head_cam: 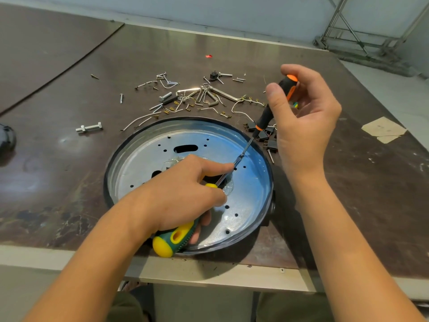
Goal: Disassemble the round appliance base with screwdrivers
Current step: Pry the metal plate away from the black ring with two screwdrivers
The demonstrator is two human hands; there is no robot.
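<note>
The round appliance base [148,163], a shallow metal pan with a black rim and several holes, lies on the table near its front edge. My left hand [183,191] grips a green and yellow screwdriver [174,238] low over the pan, index finger stretched along its shaft. My right hand [304,122] holds the top of a black and orange screwdriver [267,112] between thumb and fingers. That tool slants down to the left, and its tip meets the other shaft near the pan's middle.
Behind the pan lie several loose screws, bolts, wires and hex keys [204,94]. Small black clips [267,133] sit at the pan's right. A bolt [89,128] lies at left, a dark object [7,138] at the far left edge, tape [383,130] at right.
</note>
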